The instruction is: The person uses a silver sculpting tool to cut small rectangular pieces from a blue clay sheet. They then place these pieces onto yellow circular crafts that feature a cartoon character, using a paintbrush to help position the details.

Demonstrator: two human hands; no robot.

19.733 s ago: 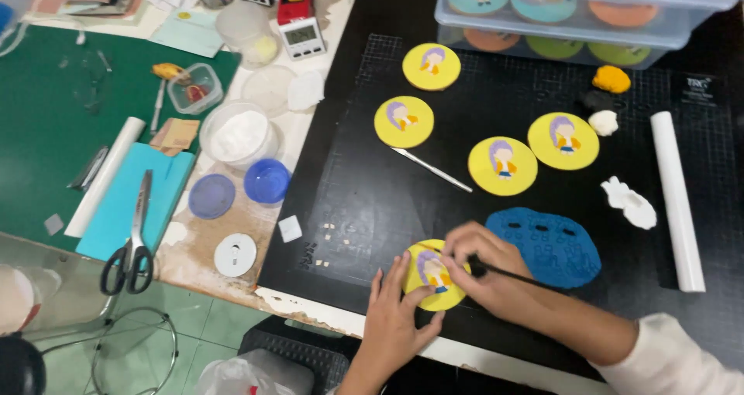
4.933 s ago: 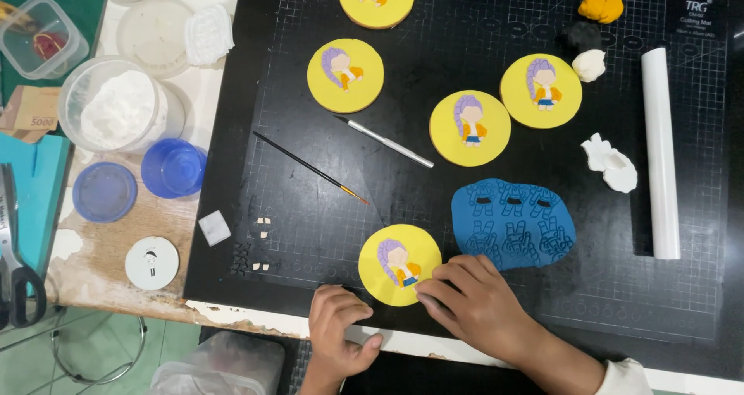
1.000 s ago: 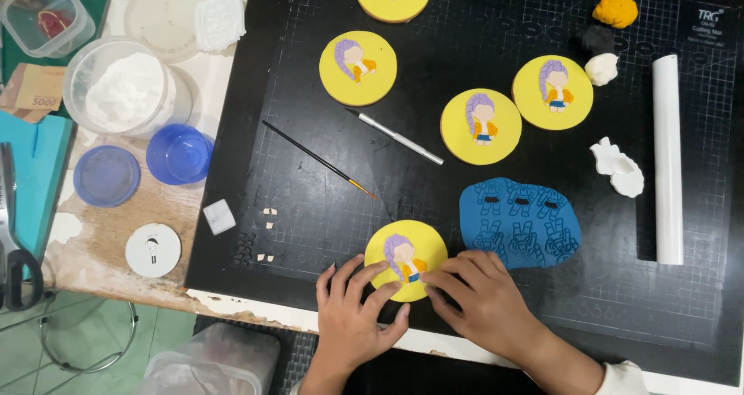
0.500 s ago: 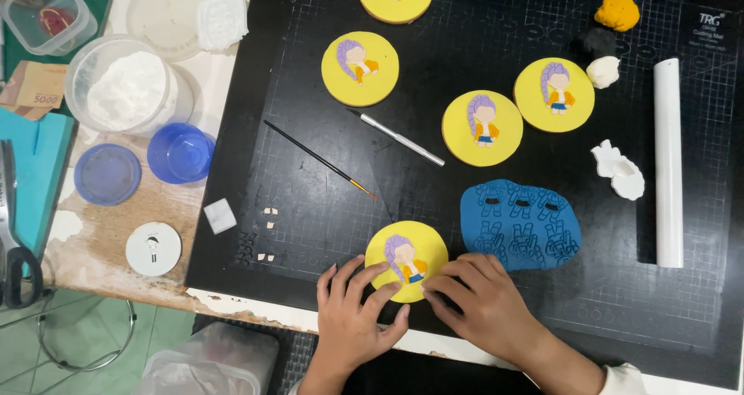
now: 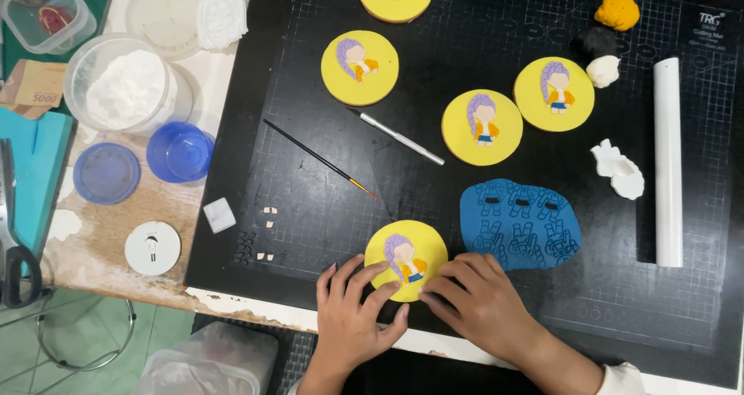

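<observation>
Both hands, left [image 5: 353,317] and right [image 5: 477,302], rest open-fingered on the round yellow figure-topped disc [image 5: 405,257] near flattened blue paste [image 5: 519,223]; light, even pressure likely protects the figure.

Left hand [image 5: 353,317]: palm down, fingers spread and lightly curled, tips forward. Right hand [image 5: 480,306]: palm down, fingers bent, angled leftward; forearm entering from lower right. Hands near, apart.
</observation>
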